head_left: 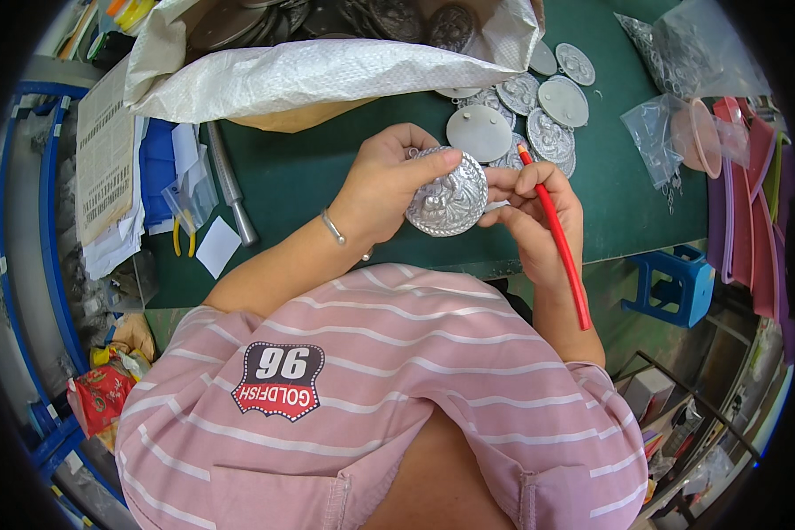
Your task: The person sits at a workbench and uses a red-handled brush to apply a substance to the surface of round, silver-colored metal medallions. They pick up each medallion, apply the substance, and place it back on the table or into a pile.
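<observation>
My left hand grips a round silver medallion by its edge, thumb on the top rim. Its face carries a raised relief and a rope-like border. The fingers of my right hand are closed around a red pencil, which slants across the palm with its tip up. Between those fingertips, at the medallion's right edge, is a small white piece, perhaps paper or cloth. Just beyond my hands lies a loose pile of silver medallions, some relief side up, some showing plain backs.
A white woven sack full of darker medallions stands open on the green table. To the left lie a metal rod, yellow-handled pliers and papers. Plastic bags are at the far right, above a blue stool.
</observation>
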### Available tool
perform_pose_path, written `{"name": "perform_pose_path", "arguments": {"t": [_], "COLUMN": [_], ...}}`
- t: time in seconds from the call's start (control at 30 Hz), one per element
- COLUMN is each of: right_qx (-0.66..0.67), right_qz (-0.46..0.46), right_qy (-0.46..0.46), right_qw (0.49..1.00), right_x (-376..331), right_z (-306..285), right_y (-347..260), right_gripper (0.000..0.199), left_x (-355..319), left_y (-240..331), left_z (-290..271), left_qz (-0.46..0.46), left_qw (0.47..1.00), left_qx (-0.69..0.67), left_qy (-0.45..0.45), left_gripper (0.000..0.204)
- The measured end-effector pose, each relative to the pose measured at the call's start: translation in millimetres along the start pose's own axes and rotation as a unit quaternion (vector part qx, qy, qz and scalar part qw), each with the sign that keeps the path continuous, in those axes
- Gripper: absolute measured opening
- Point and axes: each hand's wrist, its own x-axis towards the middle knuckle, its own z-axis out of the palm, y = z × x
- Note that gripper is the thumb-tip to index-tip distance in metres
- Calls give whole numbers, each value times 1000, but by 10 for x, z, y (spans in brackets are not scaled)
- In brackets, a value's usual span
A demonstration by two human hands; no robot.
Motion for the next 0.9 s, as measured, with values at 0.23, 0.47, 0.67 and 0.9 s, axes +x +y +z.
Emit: {"name": "perform_pose_path", "arguments": {"t": [0.23,0.47,0.67,0.9], "right_qx": [-319,-231,-160,-250], "right_qz": [-190,-104,-245,-293], "right_qy": [-37,52,189,124], "right_qw": [928,966,937,915], "right_x": [15,172,998,2169], "right_z": [102,-22,-524,23], "right_y": [-38,-168,-932,-1449], "right_gripper": [29,27,33,31], "left_x": [22,63,57,-40], "left_y": [-25,-37,53,117], "left_z": [7,-125,-119,-208], "left_qz": [-49,-269,-187,-146], "left_qw": [998,934,970,980], "left_qx": [-29,-107,-47,-56], "left_qy": [19,-208,-149,-125], "left_gripper": [20,50,28,21]}}
